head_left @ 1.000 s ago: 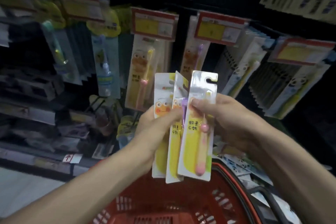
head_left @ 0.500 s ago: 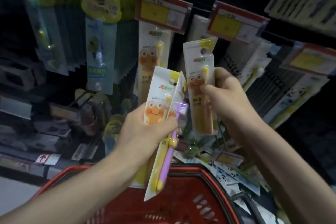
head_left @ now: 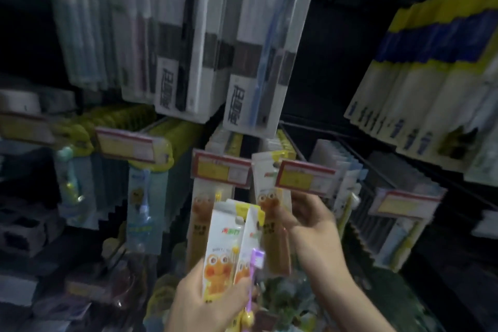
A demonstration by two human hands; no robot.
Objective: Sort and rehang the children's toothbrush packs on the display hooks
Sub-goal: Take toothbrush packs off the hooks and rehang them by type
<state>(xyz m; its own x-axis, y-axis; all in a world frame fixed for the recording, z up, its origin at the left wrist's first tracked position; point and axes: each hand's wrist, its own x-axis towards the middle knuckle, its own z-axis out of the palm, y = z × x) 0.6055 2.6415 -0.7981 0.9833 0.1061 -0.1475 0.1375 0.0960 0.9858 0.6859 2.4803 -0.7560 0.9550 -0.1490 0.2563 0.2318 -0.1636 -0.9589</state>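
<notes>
The left hand (head_left: 204,302) is shut tight on two frog toothbrush packs (head_left: 229,245), low in the middle w/ a purple brush (head_left: 254,264) in front. The right hand (head_left: 310,224) pinches another pack (head_left: 272,213) up at the hook, just under a red & yellow price tag (head_left: 301,176).

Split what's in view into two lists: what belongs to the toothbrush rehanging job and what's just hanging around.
Job:
- left hand holding two frog packs
- right hand at the pack on the hook
- price tag on that hook

Not part of it:
- adult toothbrush boxes above
- blue and yellow packs at right
</notes>
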